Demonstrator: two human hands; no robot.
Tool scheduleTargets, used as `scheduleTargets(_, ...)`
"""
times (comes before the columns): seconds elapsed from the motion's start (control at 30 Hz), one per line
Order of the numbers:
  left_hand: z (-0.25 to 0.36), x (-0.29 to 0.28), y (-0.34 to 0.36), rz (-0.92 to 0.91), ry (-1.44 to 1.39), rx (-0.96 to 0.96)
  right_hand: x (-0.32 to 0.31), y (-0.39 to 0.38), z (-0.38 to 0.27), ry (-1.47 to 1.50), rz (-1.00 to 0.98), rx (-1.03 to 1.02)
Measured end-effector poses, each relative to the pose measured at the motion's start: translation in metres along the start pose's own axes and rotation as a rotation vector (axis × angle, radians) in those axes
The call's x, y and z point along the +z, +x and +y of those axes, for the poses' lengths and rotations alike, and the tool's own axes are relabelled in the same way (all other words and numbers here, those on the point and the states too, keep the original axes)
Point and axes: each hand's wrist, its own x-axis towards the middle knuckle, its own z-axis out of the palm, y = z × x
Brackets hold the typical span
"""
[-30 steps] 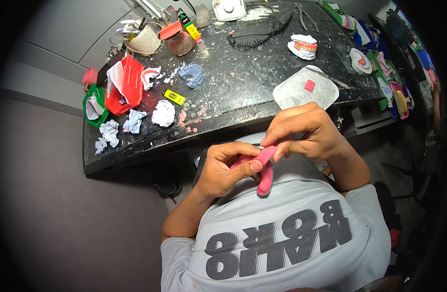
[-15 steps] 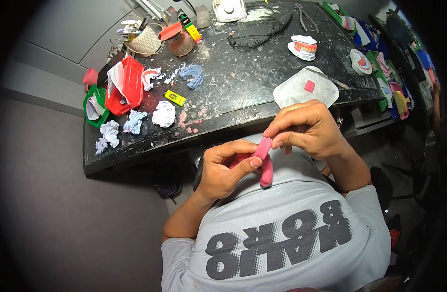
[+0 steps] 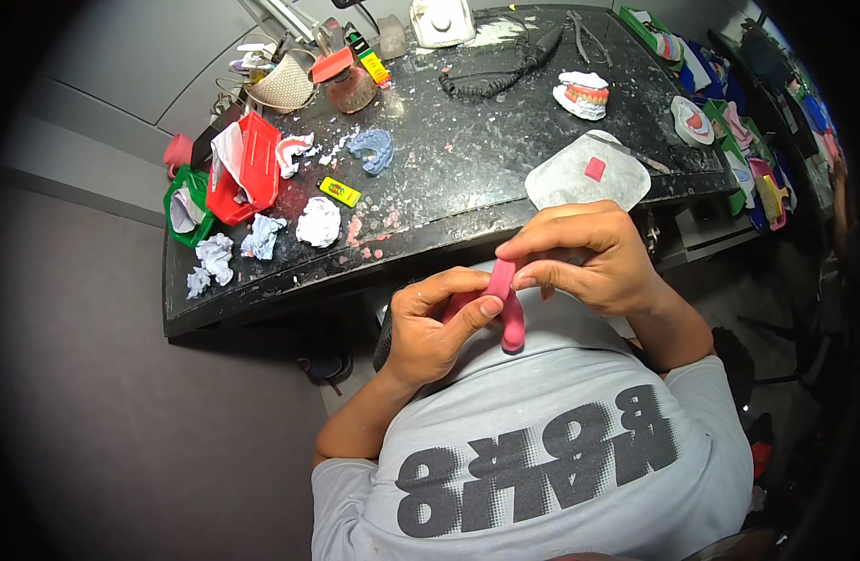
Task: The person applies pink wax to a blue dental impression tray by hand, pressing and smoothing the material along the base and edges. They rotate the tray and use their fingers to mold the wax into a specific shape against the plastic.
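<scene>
Low in front of the desk's edge, my left hand [image 3: 444,325] is closed around a bent, soft-looking pink piece [image 3: 511,318], thumb across it, one rounded end hanging down. My right hand [image 3: 589,266] pinches the upper end of the same piece between index finger and thumb. Just beyond my right hand a white sheet [image 3: 561,168] lies on the desk, bearing a small pink square [image 3: 594,168], with a thin metal tool along its back edge.
The black desk [image 3: 434,140] holds a denture model [image 3: 582,96], a blue impression [image 3: 372,150], crumpled paper [image 3: 317,222], a yellow lighter [image 3: 340,190], red [image 3: 261,164] and green [image 3: 190,192] trays at left, a burner-like tool [image 3: 346,84], pliers [image 3: 589,37], and green trays [image 3: 734,140] at right.
The pink piece has risen slightly and tilted more upright within my fingers. My left hand has edged up, and my right fingertips have shifted along the piece's upper end.
</scene>
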Motion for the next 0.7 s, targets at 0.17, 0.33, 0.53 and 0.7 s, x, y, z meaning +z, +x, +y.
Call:
scheduleTargets(0.17, -0.002, 0.002, 0.001, 0.062, 0.054, 0.053, 0.011, -0.008, -0.001, 0.179, 0.114, 0.147)
scheduleTargets(0.33, -0.006, 0.001, 0.002, 0.119, 0.121, 0.124, 0.019, -0.008, -0.004, 0.029, 0.151, 0.09)
scheduleTargets(0.53, -0.006, 0.002, 0.002, 0.131, 0.214, 0.167, 0.024, -0.008, -0.006, 0.1, 0.171, 0.057)
scheduleTargets(0.7, -0.005, 0.003, 0.002, 0.123, 0.209, 0.174, 0.026, -0.009, -0.007, 0.136, 0.159, 0.07)
